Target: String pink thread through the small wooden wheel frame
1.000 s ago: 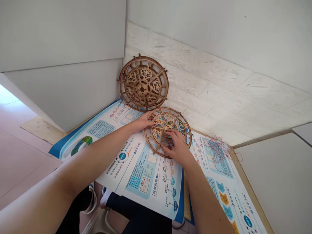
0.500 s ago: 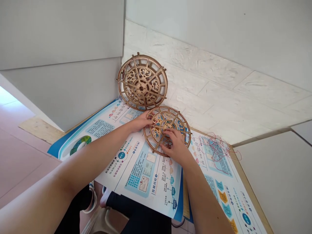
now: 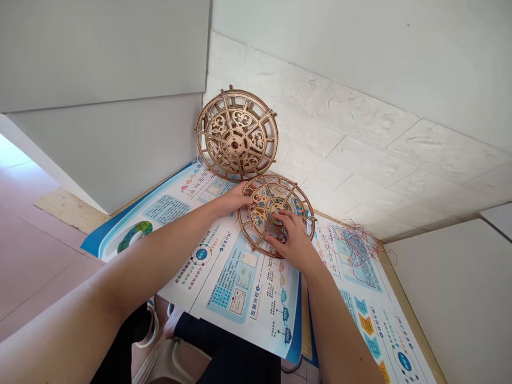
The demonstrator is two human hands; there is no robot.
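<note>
Taking the latticed wooden disc [image 3: 274, 202] as the middle of the dial and 12 as straight away from the person, I can read most on the printed sheet [image 3: 198, 306] under it. Toward 7 o'clock a heading says 发展历程 [image 3: 254, 304], turned sideways, and near 6 o'clock blue tags carry 2014 [image 3: 285, 314] and 2005 [image 3: 287, 336]. The finer Chinese print is too small for me. A round blue emblem [image 3: 202, 254] sits at 8 o'clock. A second sheet [image 3: 394, 314], with teal and orange arrows, spreads from 3 to 5.

The left hand [image 3: 237, 199] grips the disc by its rim around 10 o'clock. The right hand [image 3: 295, 240] reaches in from 4 with bent fingers at the hub; whether it pinches anything there I can't tell.

At 11 o'clock, just beyond, a bigger layered wheel of the same lattice [image 3: 235, 145] fills the corner between a grey panel [image 3: 108, 154] and the brick-patterned wall [image 3: 340, 122]. Between 3 and 4 lies a loose tangle of reddish wire [image 3: 358, 242]. The wooden surface [image 3: 307, 341] shows at 5, between the sheets, and the left forearm cuts across the print toward 8.
</note>
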